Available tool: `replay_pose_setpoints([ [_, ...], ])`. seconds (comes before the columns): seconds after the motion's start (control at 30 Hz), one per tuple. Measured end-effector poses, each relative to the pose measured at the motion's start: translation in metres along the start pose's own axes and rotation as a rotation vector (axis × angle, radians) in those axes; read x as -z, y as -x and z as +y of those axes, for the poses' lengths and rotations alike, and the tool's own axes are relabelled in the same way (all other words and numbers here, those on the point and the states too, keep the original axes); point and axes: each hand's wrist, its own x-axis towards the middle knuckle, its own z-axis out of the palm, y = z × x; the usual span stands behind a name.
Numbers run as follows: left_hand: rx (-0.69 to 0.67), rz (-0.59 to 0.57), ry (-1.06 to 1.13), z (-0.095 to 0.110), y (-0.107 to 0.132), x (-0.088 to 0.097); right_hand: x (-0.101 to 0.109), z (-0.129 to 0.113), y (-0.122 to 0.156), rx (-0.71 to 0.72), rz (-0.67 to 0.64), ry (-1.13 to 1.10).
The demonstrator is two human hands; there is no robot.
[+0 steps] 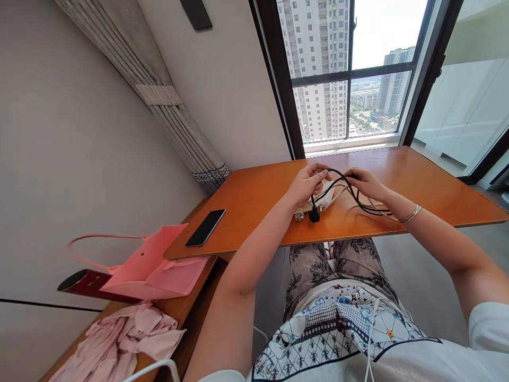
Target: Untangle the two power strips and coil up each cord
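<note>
A person's left hand (308, 183) and right hand (363, 183), fingers closed around a looped black cable (345, 187), hold it just above an orange table (258, 201); a phone (205, 227) lies well apart.

The left hand (308, 184) and right hand (366, 183) hide stretches of black cable (360, 206).

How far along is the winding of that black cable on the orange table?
Partly done: the black cable already forms a few loops. In hand: the left hand and right hand both grip it above the table. Left: its plug end lies loose, and the white cable lies ungathered beside it.
</note>
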Motion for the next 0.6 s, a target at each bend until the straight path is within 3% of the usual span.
replay_pose_setpoints([
  [0.2,-0.101,0.104,-0.416,-0.020,-0.006,0.012,0.004,-0.019,-0.028,0.019,0.277,-0.088],
  [0.37,-0.195,0.033,-0.541,-0.028,-0.013,0.010,0.005,-0.032,-0.037,0.043,0.251,-0.090],
  [0.5,-0.242,0.061,-0.677,-0.027,-0.016,0.006,0.006,-0.035,-0.033,0.086,0.232,-0.010],
  [0.6,-0.225,0.084,-0.608,-0.026,-0.017,0.004,0.011,-0.033,-0.027,0.071,0.204,0.070],
])
